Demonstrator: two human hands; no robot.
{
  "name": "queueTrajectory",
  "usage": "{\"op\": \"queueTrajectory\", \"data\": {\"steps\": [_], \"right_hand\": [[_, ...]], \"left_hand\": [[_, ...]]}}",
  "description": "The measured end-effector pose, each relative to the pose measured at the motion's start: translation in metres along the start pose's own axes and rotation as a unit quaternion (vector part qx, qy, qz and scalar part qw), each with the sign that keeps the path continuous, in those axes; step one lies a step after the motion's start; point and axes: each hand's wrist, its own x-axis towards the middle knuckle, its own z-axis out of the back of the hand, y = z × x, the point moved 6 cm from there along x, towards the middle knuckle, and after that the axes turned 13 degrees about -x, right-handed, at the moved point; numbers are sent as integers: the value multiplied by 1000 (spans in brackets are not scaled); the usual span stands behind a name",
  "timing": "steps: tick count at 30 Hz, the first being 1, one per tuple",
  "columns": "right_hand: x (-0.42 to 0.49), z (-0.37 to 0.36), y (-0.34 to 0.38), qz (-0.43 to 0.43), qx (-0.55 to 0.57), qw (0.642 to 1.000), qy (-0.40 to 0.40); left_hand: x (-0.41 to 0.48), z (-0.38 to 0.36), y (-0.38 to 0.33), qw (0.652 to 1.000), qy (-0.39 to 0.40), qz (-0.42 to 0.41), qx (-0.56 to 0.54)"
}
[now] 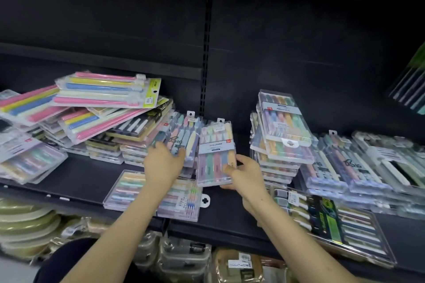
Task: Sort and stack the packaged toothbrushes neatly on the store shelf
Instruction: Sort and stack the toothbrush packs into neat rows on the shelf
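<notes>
- At 6 o'clock, nearest, bagged goods (184, 257) sit on the lower level, no part of this job.
- Just beyond, near the front edge of the shelf (76, 174), a clear flat pack (138, 190) lies crosswise under the left forearm. A dark pack (333, 223) lies at 4 o'clock.
- The right hand (241, 173) has its grip closed on the near end of a pastel pack (216, 151), thumb on the face. The pack is lifted, its hang tab pointing to 12 o'clock.
- The left hand (163, 163) lies over the near end of the middle stack (184, 138), just at 9 o'clock of the held pack. Blur hides the fingers, so I cannot tell whether this grip clasps the top pack or only steadies it.
- The step in hand looks like matching the pastel pack to its own kind. The tall stack (282, 131) at 3 o'clock carries a similar label band and seems the likely home.
- Its top pack sits skewed, so square that first. Then lay the held pack flat with its tab the same way and its edges flush.
- Farther off at 10 o'clock, a loose heap (103, 99) of pink, yellow and blue packs fans out unsorted.
</notes>
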Motion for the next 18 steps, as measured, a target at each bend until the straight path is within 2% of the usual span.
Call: {"op": "queueTrajectory", "data": {"steps": [2,3,5,7,12,15,18], "right_hand": [[-13,7,3,13,4,1000,-10],[-19,12,3,20,1,1000,-13],[-34,22,2,33,-3,999,-9],[-48,34,0,39,9,999,6],[-82,90,-7,45,14,998,29],[-95,136,-14,45,-5,999,26],[-98,185,-27,30,-33,999,-8]], "left_hand": [[3,-3,5,997,32,49,-45],[4,-3,8,990,48,82,-101],[2,-1,12,954,56,141,-258],[-4,9,12,915,42,167,-365],[-28,43,-1,871,47,151,-466],[-40,70,-14,864,26,113,-489],[-51,89,-35,861,44,55,-505]]}}
